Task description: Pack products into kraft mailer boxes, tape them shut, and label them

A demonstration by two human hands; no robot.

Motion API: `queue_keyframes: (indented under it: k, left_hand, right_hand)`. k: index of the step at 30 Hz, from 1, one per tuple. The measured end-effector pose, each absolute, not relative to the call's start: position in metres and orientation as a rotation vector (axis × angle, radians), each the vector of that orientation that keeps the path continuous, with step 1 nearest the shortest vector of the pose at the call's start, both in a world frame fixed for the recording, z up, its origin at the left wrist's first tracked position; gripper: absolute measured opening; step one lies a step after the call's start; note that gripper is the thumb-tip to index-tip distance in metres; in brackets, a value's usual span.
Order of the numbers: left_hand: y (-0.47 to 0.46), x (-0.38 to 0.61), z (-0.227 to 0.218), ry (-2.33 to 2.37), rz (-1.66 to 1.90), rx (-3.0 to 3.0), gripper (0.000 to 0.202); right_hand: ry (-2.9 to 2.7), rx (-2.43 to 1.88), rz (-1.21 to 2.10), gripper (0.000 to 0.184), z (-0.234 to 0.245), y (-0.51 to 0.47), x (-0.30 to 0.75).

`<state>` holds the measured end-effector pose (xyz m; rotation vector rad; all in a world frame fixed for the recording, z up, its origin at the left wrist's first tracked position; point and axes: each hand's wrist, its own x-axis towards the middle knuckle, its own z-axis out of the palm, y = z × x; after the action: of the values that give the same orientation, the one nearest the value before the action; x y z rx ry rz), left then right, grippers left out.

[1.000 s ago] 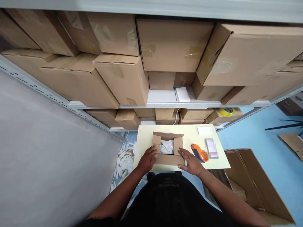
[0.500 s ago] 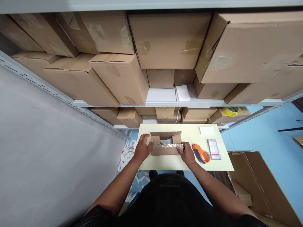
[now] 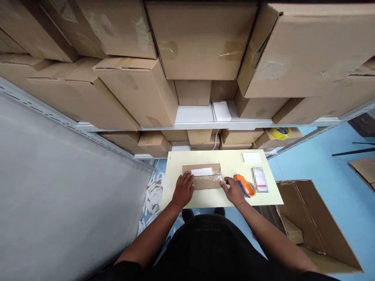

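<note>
A small cardboard box [image 3: 205, 182] lies on the cream table, its flaps folded flat. Across its top are a white strip [image 3: 202, 171] and shiny clear tape. My left hand [image 3: 184, 187] rests flat over the box's left end, fingers stretched out. At the right end, my right hand [image 3: 233, 190] has its thumb and curled forefinger on the box's edge by the tape; its other fingers are partly hidden. Just right of that hand lies an orange and blue tape dispenser [image 3: 244, 185].
A blurred-out printed item [image 3: 260, 180] and a white card [image 3: 251, 157] lie on the table [image 3: 175, 160]. Shelves of cardboard boxes [image 3: 202, 43] stand behind, with a yellow tape roll [image 3: 280, 133] lower right. A large open carton [image 3: 319, 222] sits on the floor; white scraps [image 3: 150, 195] lie left.
The box's upright flaps have come down, and its top now shows the white strip. My left hand has moved from the box's left side onto its top. The view has shifted slightly.
</note>
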<state>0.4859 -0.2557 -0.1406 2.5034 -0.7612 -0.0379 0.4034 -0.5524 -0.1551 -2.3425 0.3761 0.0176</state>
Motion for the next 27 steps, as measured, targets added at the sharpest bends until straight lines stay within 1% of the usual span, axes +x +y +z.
queue_keyframes:
  k: [3, 5, 6, 9, 13, 16, 18, 21, 24, 27]
  left_hand:
    - [-0.253, 0.487, -0.153, -0.802, -0.021, 2.502, 0.048]
    - [-0.253, 0.488, -0.157, -0.804, -0.007, 2.519, 0.049]
    - [-0.254, 0.488, -0.158, -0.801, 0.001, 2.527, 0.049]
    - [-0.257, 0.484, -0.159, -0.791, 0.023, 2.537, 0.050]
    - [-0.263, 0.481, -0.152, -0.783, 0.048, 2.546, 0.049]
    - [-0.267, 0.479, -0.146, -0.757, 0.055, 2.544, 0.048]
    - [-0.269, 0.478, -0.144, -0.734, 0.058, 2.541, 0.046]
    - [-0.271, 0.474, -0.144, -0.680, 0.067, 2.539, 0.042]
    - [-0.272, 0.474, -0.142, -0.633, 0.043, 2.518, 0.040]
    - [-0.271, 0.483, -0.135, -0.560, -0.008, 2.407, 0.035]
  right_hand:
    - [0.474, -2.624, -0.040, 0.034, -0.169, -0.589, 0.370]
    - [0.594, -2.773, 0.043, 0.030, -0.184, -0.609, 0.352]
    - [0.653, -2.818, 0.103, 0.031, -0.193, -0.616, 0.346]
    - [0.802, -2.861, 0.268, 0.037, -0.215, -0.626, 0.343]
    - [0.979, -2.778, 0.397, 0.029, -0.220, -0.624, 0.357]
    - [0.981, -2.566, 0.346, 0.029, -0.197, -0.624, 0.365]
    - [0.898, -2.375, 0.239, 0.030, -0.171, -0.624, 0.370]
    - [0.691, -2.170, 0.136, 0.025, -0.124, -0.615, 0.386]
    - [0.383, -2.053, 0.258, 0.022, -0.082, -0.591, 0.420]
    - [0.201, -2.069, 0.417, 0.022, -0.058, -0.558, 0.460]
